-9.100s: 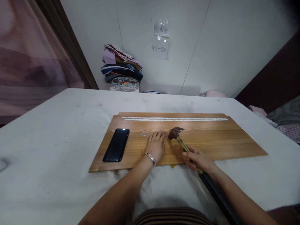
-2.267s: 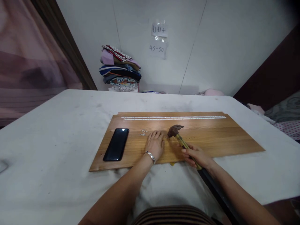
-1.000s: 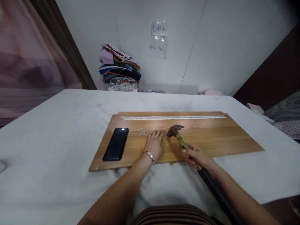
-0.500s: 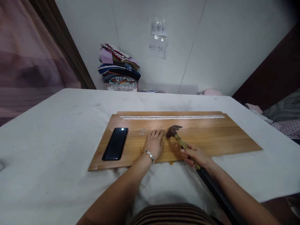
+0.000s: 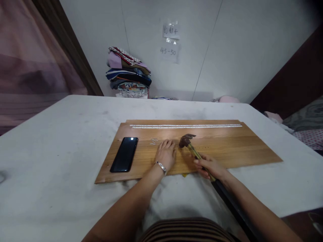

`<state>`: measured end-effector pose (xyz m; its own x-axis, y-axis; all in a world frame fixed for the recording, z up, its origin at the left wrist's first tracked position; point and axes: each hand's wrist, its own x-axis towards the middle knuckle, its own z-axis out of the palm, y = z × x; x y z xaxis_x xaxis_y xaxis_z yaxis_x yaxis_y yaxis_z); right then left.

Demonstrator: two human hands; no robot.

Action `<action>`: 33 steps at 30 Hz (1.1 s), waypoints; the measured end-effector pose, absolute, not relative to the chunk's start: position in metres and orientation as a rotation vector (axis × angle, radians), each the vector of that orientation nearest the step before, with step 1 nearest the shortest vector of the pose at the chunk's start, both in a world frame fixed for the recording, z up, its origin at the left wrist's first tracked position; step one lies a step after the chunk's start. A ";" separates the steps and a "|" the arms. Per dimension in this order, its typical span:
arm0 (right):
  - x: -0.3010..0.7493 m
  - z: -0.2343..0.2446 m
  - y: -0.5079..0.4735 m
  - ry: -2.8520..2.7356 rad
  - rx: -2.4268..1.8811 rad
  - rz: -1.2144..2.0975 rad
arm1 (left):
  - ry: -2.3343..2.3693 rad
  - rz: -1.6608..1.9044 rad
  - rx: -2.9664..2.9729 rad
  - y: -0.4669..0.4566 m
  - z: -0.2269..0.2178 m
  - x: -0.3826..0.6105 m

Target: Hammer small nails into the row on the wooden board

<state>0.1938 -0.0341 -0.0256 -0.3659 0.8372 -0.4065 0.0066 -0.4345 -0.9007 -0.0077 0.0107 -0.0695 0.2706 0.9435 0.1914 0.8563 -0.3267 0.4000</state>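
Observation:
My left hand [image 5: 166,154], a silver bracelet [image 5: 161,167] at its wrist, lies flat on the wooden board [image 5: 227,148] with its fingers stretched forward. My right hand [image 5: 208,165] is wrapped round the handle of a claw hammer [image 5: 193,150]. The rusty hammer head is just right of my left fingertips, its claw pointing away to the right. Whether the head touches the board, I cannot tell. Several small nails [image 5: 153,141] lie loose to the left of my left fingers. A row of small dark dots [image 5: 204,148] marks the board right of the hammer head.
A black phone [image 5: 124,154] rests on the board's left part. Two white measuring strips [image 5: 186,126] run along its far edge. The board lies on a white-covered table [image 5: 63,144]. Folded clothes [image 5: 128,72] are stacked by the wall, where handwritten paper notes [image 5: 170,42] hang.

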 end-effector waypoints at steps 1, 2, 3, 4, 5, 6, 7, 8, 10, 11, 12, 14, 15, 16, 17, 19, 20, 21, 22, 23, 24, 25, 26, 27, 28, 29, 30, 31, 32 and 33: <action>0.194 -0.024 -0.034 -1.171 -1.273 1.852 | 1.677 0.588 2.320 0.011 -0.070 -0.008; 0.194 -0.024 -0.034 -1.167 -1.273 1.846 | 1.676 0.589 2.319 0.011 -0.070 -0.008; 0.193 -0.023 -0.035 -1.166 -1.274 1.841 | 1.673 0.591 2.317 0.010 -0.070 -0.008; 0.194 -0.023 -0.035 -1.167 -1.277 1.838 | 1.671 0.593 2.315 0.010 -0.070 -0.008; 0.194 -0.024 -0.035 -1.170 -1.280 1.838 | 1.671 0.595 2.313 0.010 -0.070 -0.008; 0.194 -0.025 -0.035 -1.172 -1.283 1.840 | 1.673 0.597 2.311 0.010 -0.070 -0.008; 0.194 -0.026 -0.035 -1.173 -1.285 1.845 | 1.673 0.597 2.311 0.010 -0.071 -0.008; 0.194 -0.027 -0.034 -1.173 -1.286 1.850 | 1.673 0.598 2.312 0.010 -0.071 -0.008; 0.194 -0.029 -0.033 -1.174 -1.276 1.852 | 1.672 0.598 2.316 0.010 -0.071 -0.008; 0.194 -0.029 -0.033 -1.178 -1.269 1.848 | 1.673 0.593 2.316 0.010 -0.072 -0.008; 0.194 -0.029 -0.033 -1.182 -1.265 1.844 | 1.674 0.588 2.315 0.010 -0.072 -0.008; 0.195 -0.029 -0.033 -1.180 -1.265 1.832 | 1.678 0.580 2.316 0.011 -0.072 -0.008; 0.195 -0.029 -0.034 -1.176 -1.266 1.830 | 1.677 0.577 2.319 0.011 -0.073 -0.008; 0.195 -0.029 -0.034 -1.174 -1.265 1.830 | 1.676 0.579 2.322 0.011 -0.073 -0.008; 0.195 -0.030 -0.034 -1.174 -1.260 1.834 | 1.675 0.585 2.323 0.011 -0.074 -0.008; 0.195 -0.031 -0.033 -1.177 -1.251 1.843 | 1.675 0.593 2.319 0.011 -0.074 -0.008; 0.194 -0.032 -0.033 -1.179 -1.249 1.845 | 1.675 0.596 2.316 0.011 -0.074 -0.008; 0.194 -0.032 -0.033 -1.180 -1.249 1.843 | 1.674 0.595 2.314 0.011 -0.073 -0.008; 0.194 -0.031 -0.033 -1.181 -1.249 1.839 | 1.673 0.593 2.314 0.011 -0.073 -0.008; 0.194 -0.031 -0.033 -1.181 -1.250 1.832 | 1.672 0.590 2.316 0.010 -0.072 -0.008; 0.194 -0.030 -0.034 -1.182 -1.250 1.826 | 1.672 0.586 2.320 0.010 -0.072 -0.008; 0.194 -0.030 -0.034 -1.183 -1.250 1.824 | 1.673 0.585 2.324 0.010 -0.071 -0.008; 0.194 -0.029 -0.035 -1.183 -1.251 1.827 | 1.674 0.584 2.329 0.010 -0.071 -0.008; 0.194 -0.029 -0.035 -1.183 -1.252 1.830 | 1.675 0.585 2.332 0.010 -0.071 -0.008; 0.194 -0.029 -0.035 -1.187 -1.251 1.834 | 1.675 0.586 2.334 0.010 -0.071 -0.008; 0.194 -0.029 -0.035 -1.191 -1.251 1.835 | 1.674 0.588 2.335 0.010 -0.071 -0.008; 0.194 -0.029 -0.034 -1.197 -1.251 1.834 | 1.675 0.591 2.333 0.011 -0.072 -0.008; 0.193 -0.029 -0.034 -1.201 -1.251 1.832 | 1.675 0.593 2.332 0.011 -0.072 -0.008; 0.193 -0.029 -0.034 -1.205 -1.251 1.832 | 1.673 0.595 2.331 0.011 -0.072 -0.008; 0.193 -0.029 -0.034 -1.204 -1.251 1.832 | 1.672 0.598 2.328 0.011 -0.072 -0.008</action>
<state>0.1930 -0.0339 -0.0286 -0.3692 0.8495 -0.3769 0.0090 -0.4022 -0.9155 -0.0084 0.0111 -0.0722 0.2728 0.9410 0.2001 0.8544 -0.3326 0.3991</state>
